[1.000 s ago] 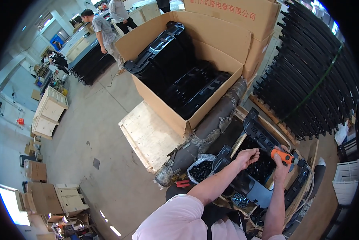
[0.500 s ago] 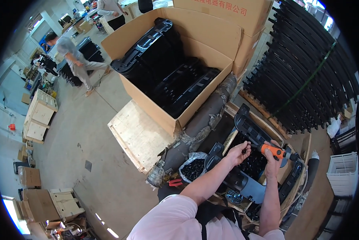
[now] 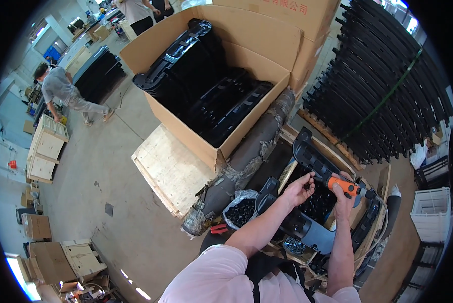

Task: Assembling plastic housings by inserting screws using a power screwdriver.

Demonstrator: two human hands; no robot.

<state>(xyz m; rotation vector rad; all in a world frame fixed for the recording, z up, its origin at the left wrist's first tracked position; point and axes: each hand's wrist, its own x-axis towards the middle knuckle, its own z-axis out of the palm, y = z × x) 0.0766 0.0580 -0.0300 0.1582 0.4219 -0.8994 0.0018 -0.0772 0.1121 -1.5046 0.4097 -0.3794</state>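
— How far along?
— Midway, apparently: holding the driver point(image 3: 344, 187) near the part point(image 3: 313, 157), right hand point(image 3: 343, 198) wrapped round it. Curling the left hand point(image 3: 300, 190) close by; cannot tell whether clenched on something small.
— Done, left?
— Can't make out any finished fixing; judged unfinished, amount left unclear.
— Driver where, looking how?
— Over the crate point(image 3: 384, 183), toward its right edge. Orange body, dark trim.
— And the part?
— Black, long, slotted, round-ended, lying slantwise near the crate's far corner.
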